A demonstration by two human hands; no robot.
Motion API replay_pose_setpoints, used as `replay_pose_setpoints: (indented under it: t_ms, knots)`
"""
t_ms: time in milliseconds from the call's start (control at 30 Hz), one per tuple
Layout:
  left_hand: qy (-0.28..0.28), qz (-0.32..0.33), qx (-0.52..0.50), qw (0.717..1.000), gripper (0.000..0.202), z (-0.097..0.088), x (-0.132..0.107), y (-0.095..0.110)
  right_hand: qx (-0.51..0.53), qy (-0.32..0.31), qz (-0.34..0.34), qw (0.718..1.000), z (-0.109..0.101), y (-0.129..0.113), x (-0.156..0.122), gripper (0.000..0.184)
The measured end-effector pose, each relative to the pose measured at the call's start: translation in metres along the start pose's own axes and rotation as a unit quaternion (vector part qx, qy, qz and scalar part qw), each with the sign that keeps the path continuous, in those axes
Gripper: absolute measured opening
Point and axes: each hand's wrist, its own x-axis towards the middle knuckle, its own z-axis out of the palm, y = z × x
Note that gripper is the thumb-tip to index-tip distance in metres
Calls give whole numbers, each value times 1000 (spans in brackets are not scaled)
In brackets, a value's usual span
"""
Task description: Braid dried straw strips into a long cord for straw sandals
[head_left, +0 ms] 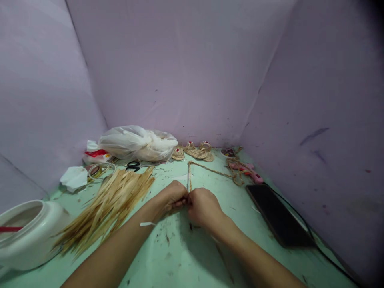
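My left hand (176, 196) and my right hand (204, 206) meet over the middle of the green table, both closed. Between their fingertips they pinch a twisted straw cord (190, 178); the pinched end is hidden by my fingers. From my hands the cord runs straight away from me, bends sharply, then trails right to a loose tangle near a pink glue gun (253, 173). A thin pale line runs alongside its straight stretch. Left of my left forearm lies a fanned bundle of dry straw strips (114, 200).
A white pot (52, 226) stands at the left front, and a dark phone-like slab (277, 214) with a black cable lies right. Behind are a plastic bag (135, 142), black-handled scissors (133, 165), a wire ring (102, 171) and several small woven straw pieces (195, 152). Walls enclose three sides.
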Motion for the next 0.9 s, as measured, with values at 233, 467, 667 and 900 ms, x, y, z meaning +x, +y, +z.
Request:
replay_pose_setpoints:
  t_ms: [233,467,667,900]
  knots:
    - [-47,28,-7,998,9,-8,0,-1,221,-34,41,974,-13,44,24,21]
    - [-54,39,-18,998,11,-8,1,-2,413,-229,53,880,0,47,24,2]
    - [-45,27,-10,999,6,-7,-1,0,303,-253,47,918,-21,70,23,7]
    - [-3,-15,19,1000,13,2,0,-4,323,-48,40,944,-40,77,22,27]
